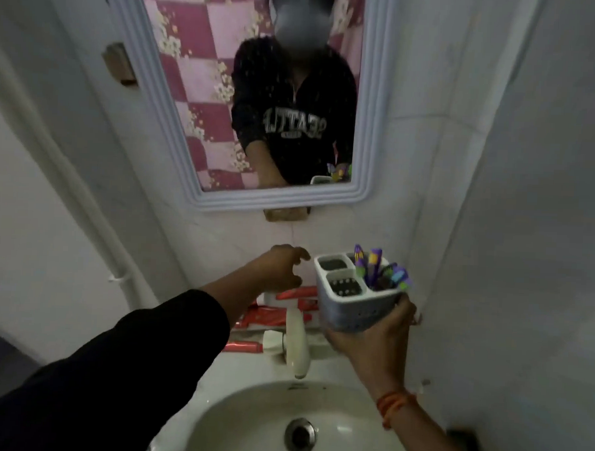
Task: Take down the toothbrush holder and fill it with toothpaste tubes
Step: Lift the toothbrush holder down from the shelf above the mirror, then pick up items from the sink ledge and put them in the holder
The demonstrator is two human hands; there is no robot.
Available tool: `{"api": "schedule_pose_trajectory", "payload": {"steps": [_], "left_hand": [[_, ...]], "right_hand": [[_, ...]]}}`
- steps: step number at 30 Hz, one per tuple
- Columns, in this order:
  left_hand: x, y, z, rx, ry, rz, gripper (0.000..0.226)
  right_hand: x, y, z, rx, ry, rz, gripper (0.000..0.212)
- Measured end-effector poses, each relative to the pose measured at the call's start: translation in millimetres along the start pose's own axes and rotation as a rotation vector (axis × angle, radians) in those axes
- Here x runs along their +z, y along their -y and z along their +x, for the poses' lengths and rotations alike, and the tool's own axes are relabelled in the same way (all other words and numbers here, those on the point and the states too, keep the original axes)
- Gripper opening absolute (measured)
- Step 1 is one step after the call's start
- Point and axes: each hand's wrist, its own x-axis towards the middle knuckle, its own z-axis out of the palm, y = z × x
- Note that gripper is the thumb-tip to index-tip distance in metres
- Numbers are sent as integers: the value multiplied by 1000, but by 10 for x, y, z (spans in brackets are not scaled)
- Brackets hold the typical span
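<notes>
My right hand [376, 336] grips a white toothbrush holder [354, 301] from below and holds it above the sink's back ledge, near the right wall. The holder has several compartments; purple and blue toothbrushes [377, 268] stand in the right one, and two others look empty. Red and white toothpaste tubes [279, 314] lie on the ledge behind the tap. My left hand [283, 268] hovers just above those tubes, left of the holder, with fingers spread and nothing in it.
A white tap [295, 343] juts over the white basin [215, 421] with its metal drain [300, 436]. A framed mirror [246, 105] hangs on the wall above. The white side wall [525, 233] stands close on the right.
</notes>
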Motion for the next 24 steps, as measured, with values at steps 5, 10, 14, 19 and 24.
{"api": "schedule_pose_trajectory", "payload": {"steps": [5,10,14,19,24], "left_hand": [[528,46,646,30,254,205,45],[913,79,1016,121,272,351,56],[990,34,1166,203,271,502,37],[987,-94,1295,260,307,618,31],[885,-177,1318,275,253,594,36]], "right_hand": [[100,-697,-312,154,40,30,125],[209,-1064,-493,229,137,68,132],[255,-1148,-483,169,126,96,135],[196,-1295,-513,134,230,58,118],[104,-1333,-432,223,313,38,116]]}}
